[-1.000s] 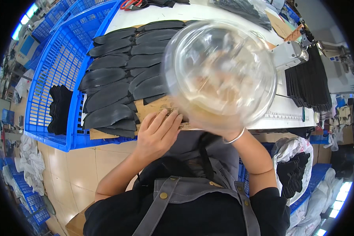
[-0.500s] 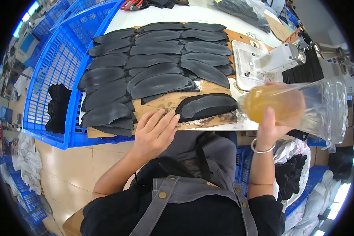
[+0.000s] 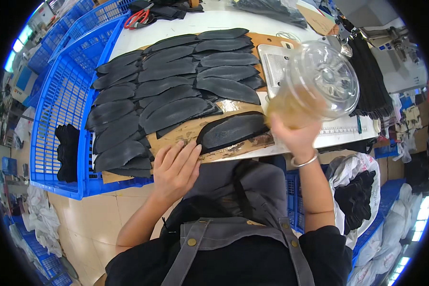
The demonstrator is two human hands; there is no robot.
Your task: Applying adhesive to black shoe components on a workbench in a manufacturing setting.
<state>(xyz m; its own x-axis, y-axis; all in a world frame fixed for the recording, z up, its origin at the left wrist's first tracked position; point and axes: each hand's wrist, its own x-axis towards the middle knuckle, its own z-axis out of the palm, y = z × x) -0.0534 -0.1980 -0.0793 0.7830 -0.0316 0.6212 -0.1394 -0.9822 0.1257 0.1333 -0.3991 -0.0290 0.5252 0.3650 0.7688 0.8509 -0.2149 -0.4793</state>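
Note:
My right hand point(image 3: 298, 133) is wrapped round a clear plastic bottle point(image 3: 328, 76) that holds some yellowish liquid. The bottle is tipped, its base turned up toward me and its neck end over the right tip of a curved black pad point(image 3: 233, 131). That pad lies on a worn brown board point(image 3: 178, 138) at the table's near edge; its middle is greyer than its black border. Fingers together and stretched out, my left hand point(image 3: 175, 167) rests flat on the board with its fingertips by the pad's left tip. Whether neck and pad touch is hidden by motion blur.
Overlapping rows of similar black pads point(image 3: 167, 70) cover the board beyond. Left of the table stands a blue plastic crate point(image 3: 57, 107) with black pieces inside. A white machine base point(image 3: 270, 62), red-handled scissors point(image 3: 138, 18) and a ruler point(image 3: 343, 129) are on the table.
My right hand has tilted the bottle from nearly lying sideways to base-up and brought it left. The whole view has shifted a little; my left hand stays at the pad's left tip.

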